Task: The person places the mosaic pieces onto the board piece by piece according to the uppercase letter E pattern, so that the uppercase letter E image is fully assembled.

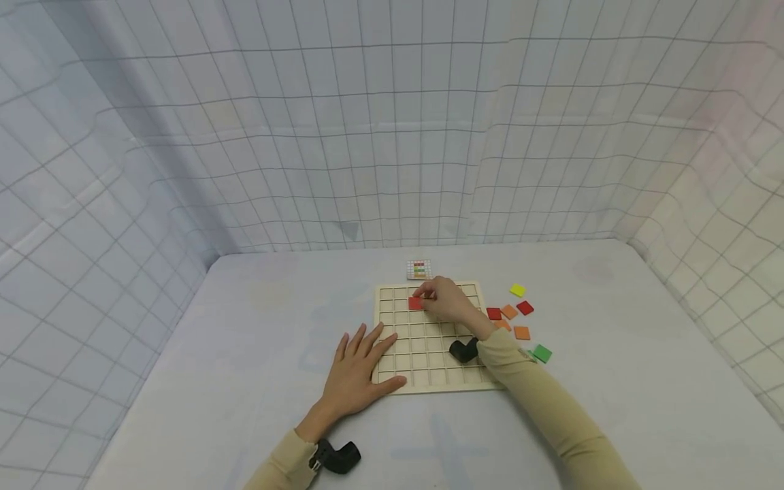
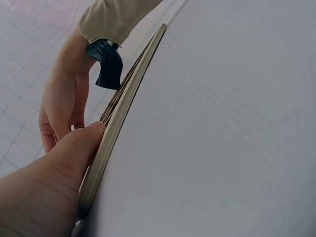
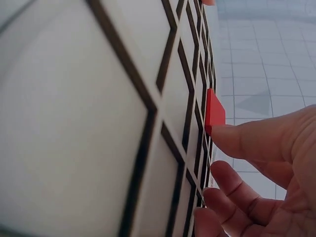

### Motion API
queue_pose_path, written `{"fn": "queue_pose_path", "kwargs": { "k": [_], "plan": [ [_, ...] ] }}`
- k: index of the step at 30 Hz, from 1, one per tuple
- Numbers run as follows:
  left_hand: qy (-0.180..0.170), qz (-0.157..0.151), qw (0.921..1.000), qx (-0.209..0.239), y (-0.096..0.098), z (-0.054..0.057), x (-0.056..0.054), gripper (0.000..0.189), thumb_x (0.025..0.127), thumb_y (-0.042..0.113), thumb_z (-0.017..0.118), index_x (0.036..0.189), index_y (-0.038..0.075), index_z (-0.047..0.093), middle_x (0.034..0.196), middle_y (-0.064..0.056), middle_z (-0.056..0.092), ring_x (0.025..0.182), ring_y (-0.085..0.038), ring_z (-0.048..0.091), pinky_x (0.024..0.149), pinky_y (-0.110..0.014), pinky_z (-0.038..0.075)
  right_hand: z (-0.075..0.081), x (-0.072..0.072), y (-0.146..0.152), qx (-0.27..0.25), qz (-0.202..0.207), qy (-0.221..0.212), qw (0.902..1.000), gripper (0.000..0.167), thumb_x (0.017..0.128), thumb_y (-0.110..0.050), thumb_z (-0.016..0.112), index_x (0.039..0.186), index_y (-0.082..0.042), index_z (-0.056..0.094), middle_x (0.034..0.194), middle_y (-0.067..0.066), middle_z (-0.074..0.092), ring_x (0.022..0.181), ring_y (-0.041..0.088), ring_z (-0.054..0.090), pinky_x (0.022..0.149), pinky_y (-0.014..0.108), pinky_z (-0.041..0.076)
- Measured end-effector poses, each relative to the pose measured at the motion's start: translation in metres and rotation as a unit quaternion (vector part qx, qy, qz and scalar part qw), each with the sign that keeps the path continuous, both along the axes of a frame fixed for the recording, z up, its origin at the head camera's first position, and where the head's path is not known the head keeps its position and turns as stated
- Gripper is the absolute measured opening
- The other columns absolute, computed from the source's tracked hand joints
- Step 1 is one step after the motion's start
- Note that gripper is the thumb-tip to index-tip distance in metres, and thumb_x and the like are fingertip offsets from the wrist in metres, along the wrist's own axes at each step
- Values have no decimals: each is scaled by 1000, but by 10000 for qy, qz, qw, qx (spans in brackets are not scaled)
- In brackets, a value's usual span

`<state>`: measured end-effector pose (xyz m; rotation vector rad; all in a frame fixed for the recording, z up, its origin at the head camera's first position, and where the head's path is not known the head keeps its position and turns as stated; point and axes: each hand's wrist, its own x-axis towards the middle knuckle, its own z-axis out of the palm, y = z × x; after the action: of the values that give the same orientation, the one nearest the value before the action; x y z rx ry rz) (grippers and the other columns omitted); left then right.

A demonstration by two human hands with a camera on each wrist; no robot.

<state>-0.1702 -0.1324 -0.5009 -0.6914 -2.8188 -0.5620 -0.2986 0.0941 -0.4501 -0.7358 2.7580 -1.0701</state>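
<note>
A cream grid board with raised lines lies flat on the table. Near its far side is a red square tile, one edge at the grid in the right wrist view. My right hand pinches this tile at its edge; the thumb shows against it, while the index fingertip is mostly hidden behind. My left hand lies with fingers spread across the board's left edge. In the left wrist view its thumb rests on the board's rim.
Right of the board lie several loose tiles: a yellow tile, dark red tiles, orange tiles and a green tile. A small card with a coloured grid pattern sits beyond the far edge. Gridded white curtains surround the table.
</note>
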Motion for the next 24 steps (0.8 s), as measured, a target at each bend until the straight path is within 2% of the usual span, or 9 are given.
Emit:
{"fn": "queue_pose_path", "kwargs": {
  "k": [3, 6, 11, 17, 21, 24],
  "plan": [
    [8, 6, 10000, -34, -1, 0, 0, 79, 84, 69, 51, 148, 27, 36, 154, -3, 26, 142, -31, 12, 110, -53, 4, 0, 1, 1, 145, 143, 72, 9998, 27, 86, 0, 58, 107, -6, 72, 85, 9, 60, 61, 13, 44, 55, 26, 38],
    [28, -12, 10000, -53, -1, 1, 0, 79, 84, 68, 52, 148, 26, 36, 154, -3, 25, 142, -32, 13, 110, -54, 4, 0, 4, 3, 535, 207, 106, 9983, 31, 87, -4, 58, 115, -8, 70, 88, 10, 55, 66, 18, 39, 59, 28, 35],
    [97, -16, 9999, -23, -1, -1, -1, 79, 83, 68, 52, 148, 25, 38, 154, -4, 26, 141, -33, 14, 110, -55, 6, 4, 11, 9, 945, 397, 178, 9946, 35, 91, -11, 57, 125, -8, 64, 109, 15, 50, 94, 29, 44, 76, 40, 40],
    [102, -43, 9999, -13, 0, -2, -2, 80, 83, 69, 51, 148, 25, 37, 154, -4, 26, 141, -33, 15, 110, -55, 6, 11, 20, 32, 595, 867, 455, 9934, 32, 95, -8, 55, 125, 0, 61, 118, 22, 51, 109, 38, 46, 92, 51, 39],
    [61, -37, 10000, -60, 1, 0, -1, 81, 83, 69, 52, 148, 25, 36, 154, -3, 25, 141, -32, 14, 110, -54, 5, 18, 26, 55, 221, 644, 433, 9967, 30, 94, -9, 58, 122, 1, 62, 120, 19, 52, 115, 38, 45, 96, 53, 36],
    [61, -29, 10000, -72, 0, 1, -1, 81, 83, 69, 53, 149, 25, 36, 154, -3, 25, 141, -32, 13, 110, -54, 5, 19, 29, 74, 166, 365, 442, 9982, 28, 94, -11, 59, 120, 0, 63, 120, 17, 54, 116, 38, 45, 97, 53, 36]
  ]
}}
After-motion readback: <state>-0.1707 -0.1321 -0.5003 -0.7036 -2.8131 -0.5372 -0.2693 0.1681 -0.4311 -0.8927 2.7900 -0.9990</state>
